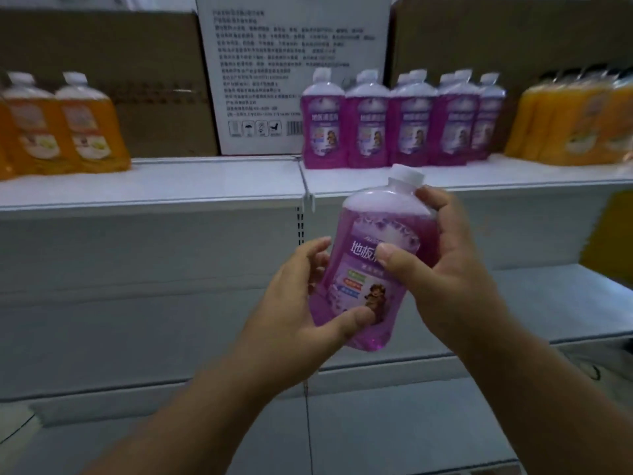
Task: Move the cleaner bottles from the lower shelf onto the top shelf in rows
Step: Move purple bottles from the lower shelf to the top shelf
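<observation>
A purple cleaner bottle (373, 255) with a white cap is held upright, slightly tilted, in front of the shelves at mid frame. My left hand (294, 303) grips its lower left side, thumb across the label's bottom. My right hand (442, 269) grips its right side, thumb on the label and fingers behind the shoulder. On the top shelf (513, 174), just above the held bottle, stands a row of several purple bottles (400, 128) with more behind them.
Orange bottles stand at the top shelf's left (65, 132) and right (575, 125). Behind them are brown cartons (144, 73) and a white printed carton (274, 73). A white lower shelf (534, 303) runs at right below; a yellow object (613, 241) shows at the right edge.
</observation>
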### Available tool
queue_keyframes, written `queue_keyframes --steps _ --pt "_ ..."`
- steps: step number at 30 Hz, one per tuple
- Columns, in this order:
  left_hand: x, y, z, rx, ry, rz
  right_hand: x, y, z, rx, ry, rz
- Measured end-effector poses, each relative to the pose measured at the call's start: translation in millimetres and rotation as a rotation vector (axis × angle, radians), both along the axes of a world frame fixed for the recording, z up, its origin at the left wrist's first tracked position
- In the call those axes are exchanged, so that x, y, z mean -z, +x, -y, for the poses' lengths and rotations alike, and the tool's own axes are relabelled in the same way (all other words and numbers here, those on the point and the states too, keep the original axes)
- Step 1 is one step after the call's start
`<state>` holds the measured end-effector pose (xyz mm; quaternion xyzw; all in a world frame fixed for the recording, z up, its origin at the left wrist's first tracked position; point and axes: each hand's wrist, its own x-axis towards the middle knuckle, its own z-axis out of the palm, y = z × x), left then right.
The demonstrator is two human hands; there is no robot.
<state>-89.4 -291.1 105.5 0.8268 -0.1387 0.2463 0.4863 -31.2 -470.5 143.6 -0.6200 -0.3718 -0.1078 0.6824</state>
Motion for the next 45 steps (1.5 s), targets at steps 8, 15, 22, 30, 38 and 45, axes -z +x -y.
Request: queue_keyframes --steps 8,15,22,30,38,45 --pt "-118 60 57 0.110 0.272 0.069 -108 32 77 0.156 -0.157 0.228" --pt "-156 140 88 0.172 0.445 0.011 -138 89 119 0.229 -0.206 0.198" --pt "-156 218 138 0.229 0.624 -0.034 -142 149 168 0.354 -0.278 0.170" --pt "-153 299 200 -0.012 0.917 -0.190 -139 249 232 0.281 -0.304 0.040" --pt "-138 339 227 -0.246 0.905 -0.285 -134 328 243 0.219 -0.408 0.022" --pt "-128 336 228 -0.387 0.906 -0.314 -129 360 234 0.437 -0.680 0.262"
